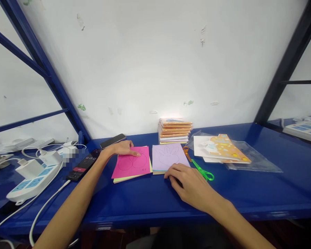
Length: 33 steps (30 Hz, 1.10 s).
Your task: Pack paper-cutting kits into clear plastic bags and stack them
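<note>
My left hand (122,147) lies over the far edge of a pink sheet (131,167), its thumb stretched across the paper and apart from the fingers. The pink sheet bears outlined round shapes and tops a slightly skewed stack; a yellow-green sheet (120,180) peeks out beneath it. Beside it is a second stack with a lilac sheet (168,155) on top, showing a line drawing. My right hand (188,183), loosely bent with thumb and fingers apart, rests its fingertips at the near edge of the lilac stack. Neither hand visibly grips anything.
Green scissors (202,171) and orange scissors (186,153) lie right of the lilac stack. Wrapped packs (175,130) stand by the wall. Printed cards (224,148) lie on a clear plastic bag (256,160). Left are two phones (84,164) (113,140), white cables and a power strip (36,183).
</note>
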Each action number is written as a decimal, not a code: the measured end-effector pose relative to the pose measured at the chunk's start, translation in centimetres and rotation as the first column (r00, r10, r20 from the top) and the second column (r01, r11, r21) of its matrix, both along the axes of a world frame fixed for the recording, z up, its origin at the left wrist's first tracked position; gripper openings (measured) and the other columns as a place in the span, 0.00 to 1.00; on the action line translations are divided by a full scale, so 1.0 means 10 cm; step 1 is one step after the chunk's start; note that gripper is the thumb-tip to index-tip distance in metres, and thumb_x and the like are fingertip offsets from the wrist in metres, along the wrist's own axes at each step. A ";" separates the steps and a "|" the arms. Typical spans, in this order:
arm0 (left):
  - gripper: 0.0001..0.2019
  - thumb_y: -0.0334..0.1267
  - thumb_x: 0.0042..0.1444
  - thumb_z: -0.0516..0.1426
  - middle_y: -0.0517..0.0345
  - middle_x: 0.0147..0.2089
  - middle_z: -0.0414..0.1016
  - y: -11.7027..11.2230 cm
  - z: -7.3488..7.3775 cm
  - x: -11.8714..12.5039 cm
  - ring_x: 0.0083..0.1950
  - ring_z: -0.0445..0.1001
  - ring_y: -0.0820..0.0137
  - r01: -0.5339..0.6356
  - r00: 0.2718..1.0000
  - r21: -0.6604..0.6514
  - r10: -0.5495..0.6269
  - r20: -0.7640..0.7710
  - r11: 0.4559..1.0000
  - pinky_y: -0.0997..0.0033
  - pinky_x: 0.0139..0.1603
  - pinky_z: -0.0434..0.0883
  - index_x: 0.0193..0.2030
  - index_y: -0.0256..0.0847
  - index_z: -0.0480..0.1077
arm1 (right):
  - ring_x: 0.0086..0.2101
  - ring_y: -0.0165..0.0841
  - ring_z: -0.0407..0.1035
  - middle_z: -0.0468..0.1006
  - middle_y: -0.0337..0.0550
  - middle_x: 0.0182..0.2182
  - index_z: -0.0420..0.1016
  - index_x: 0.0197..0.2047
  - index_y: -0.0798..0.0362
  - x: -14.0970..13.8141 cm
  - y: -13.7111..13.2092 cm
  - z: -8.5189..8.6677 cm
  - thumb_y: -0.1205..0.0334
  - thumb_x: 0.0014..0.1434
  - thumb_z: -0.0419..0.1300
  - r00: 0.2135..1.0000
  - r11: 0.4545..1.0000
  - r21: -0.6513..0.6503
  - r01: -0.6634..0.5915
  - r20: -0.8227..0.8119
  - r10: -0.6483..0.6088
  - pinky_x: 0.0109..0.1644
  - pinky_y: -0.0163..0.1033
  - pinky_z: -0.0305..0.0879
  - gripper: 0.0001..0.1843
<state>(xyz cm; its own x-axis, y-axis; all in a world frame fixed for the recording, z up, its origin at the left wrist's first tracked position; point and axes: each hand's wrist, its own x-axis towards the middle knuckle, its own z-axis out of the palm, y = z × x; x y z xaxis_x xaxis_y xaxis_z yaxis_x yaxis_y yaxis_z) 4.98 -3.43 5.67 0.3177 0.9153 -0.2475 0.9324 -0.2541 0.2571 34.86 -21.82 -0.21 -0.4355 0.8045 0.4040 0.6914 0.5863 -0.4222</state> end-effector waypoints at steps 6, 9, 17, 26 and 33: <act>0.28 0.67 0.49 0.59 0.50 0.38 0.77 -0.04 0.05 -0.02 0.36 0.73 0.60 0.009 0.995 -0.033 -0.006 0.102 0.999 0.66 0.33 0.60 0.38 0.41 0.74 | 0.44 0.38 0.76 0.82 0.40 0.43 0.79 0.45 0.49 0.00 0.01 -0.02 0.70 0.69 0.52 1.000 1.000 0.004 0.000 0.000 0.000 0.49 0.44 0.68 0.14; 0.26 0.65 0.54 0.56 0.53 0.27 0.70 -0.05 0.08 -0.04 0.28 0.64 0.65 0.071 0.974 -0.125 -0.042 0.222 0.990 0.66 0.30 0.54 0.26 0.40 0.70 | 0.44 0.38 0.76 0.82 0.40 0.43 0.79 0.45 0.50 0.00 0.00 -0.01 0.70 0.69 0.53 1.000 1.000 0.002 0.000 0.005 0.000 0.49 0.44 0.68 0.14; 0.20 0.57 0.52 0.62 0.59 0.27 0.67 -0.07 0.17 -0.12 0.27 0.62 0.70 0.155 0.944 -0.101 -0.118 0.307 0.983 0.70 0.27 0.52 0.30 0.40 0.71 | 0.43 0.39 0.76 0.82 0.42 0.42 0.79 0.43 0.50 0.00 0.01 -0.01 0.71 0.67 0.53 1.000 1.000 -0.008 0.009 -0.014 -0.009 0.47 0.45 0.68 0.13; 0.15 0.52 0.57 0.63 0.56 0.32 0.78 -0.87 0.90 -0.02 0.33 0.77 0.65 0.127 0.858 0.070 -0.145 0.492 0.989 0.73 0.29 0.68 0.36 0.41 0.71 | 0.45 0.35 0.76 0.81 0.43 0.46 0.73 0.57 0.46 -0.04 -0.09 0.18 0.56 0.71 0.56 0.804 0.982 -0.168 -0.088 -0.594 -0.029 0.45 0.39 0.73 0.13; 0.12 0.49 0.66 0.56 0.59 0.33 0.80 -1.90 0.95 0.39 0.31 0.76 0.67 0.074 0.959 0.622 -0.227 0.169 0.779 0.71 0.32 0.67 0.41 0.44 0.74 | 0.61 0.39 0.68 0.72 0.43 0.64 0.58 0.70 0.38 -0.11 -0.20 0.24 0.50 0.63 0.68 0.728 0.962 -0.212 -0.174 -0.686 -0.020 0.66 0.50 0.64 0.36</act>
